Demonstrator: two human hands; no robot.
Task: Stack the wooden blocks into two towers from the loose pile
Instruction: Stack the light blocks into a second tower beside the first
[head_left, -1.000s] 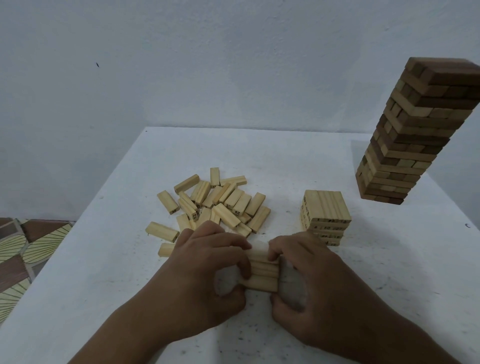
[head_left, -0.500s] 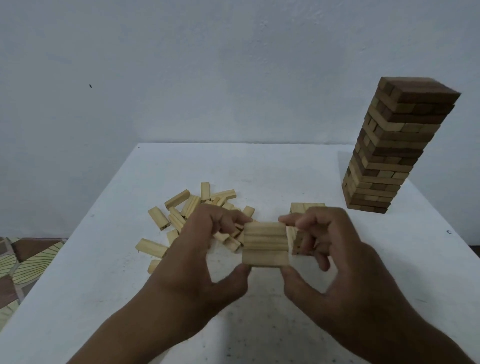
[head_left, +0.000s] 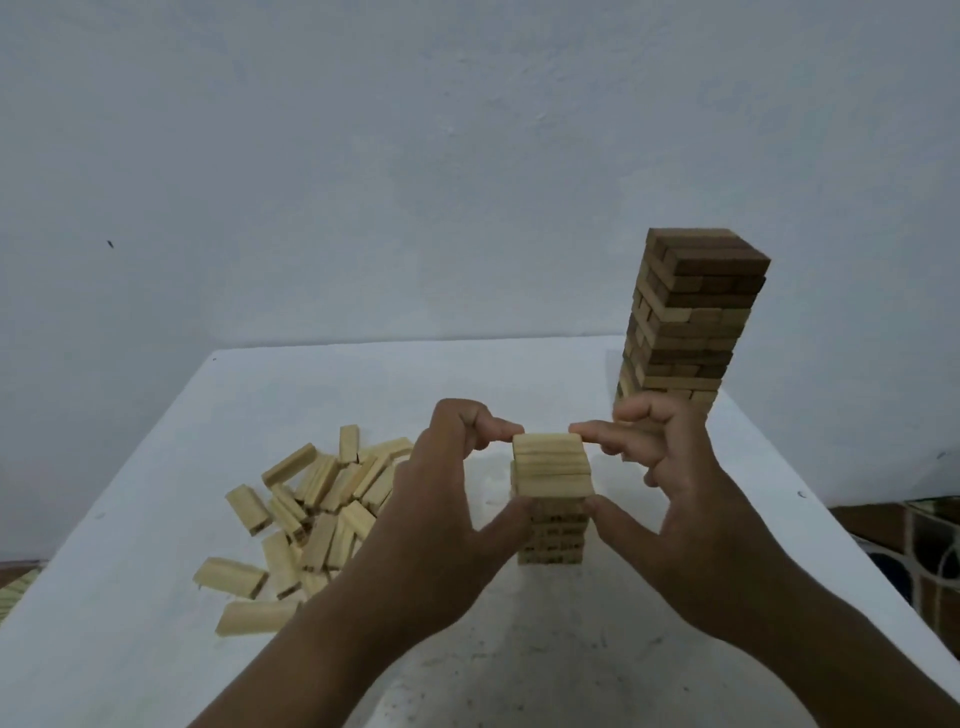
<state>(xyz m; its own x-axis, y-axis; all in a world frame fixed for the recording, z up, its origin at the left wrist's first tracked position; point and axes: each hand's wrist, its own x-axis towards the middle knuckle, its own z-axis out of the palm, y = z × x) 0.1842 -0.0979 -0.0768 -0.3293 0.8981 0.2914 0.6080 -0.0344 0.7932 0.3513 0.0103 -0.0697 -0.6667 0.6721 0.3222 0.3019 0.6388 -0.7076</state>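
A row of three pale wooden blocks (head_left: 553, 465) sits on top of the short pale tower (head_left: 551, 540) in the middle of the white table (head_left: 519, 670). My left hand (head_left: 441, 519) pinches the row's left side between thumb and forefinger. My right hand (head_left: 675, 499) pinches its right side the same way. A loose pile of pale blocks (head_left: 317, 509) lies to the left. A tall tower of darker blocks (head_left: 680, 332) stands at the back right, its base hidden behind my right hand.
The table's right edge (head_left: 810, 499) drops to a patterned tiled floor (head_left: 930, 551). A bare pale wall (head_left: 415, 156) rises behind the table's far edge. A single stray block (head_left: 254, 616) lies near the table's front left.
Both hands lifted the three-block row from the table's front and carried it right and away, onto the short pale tower. The camera view tilted upward.
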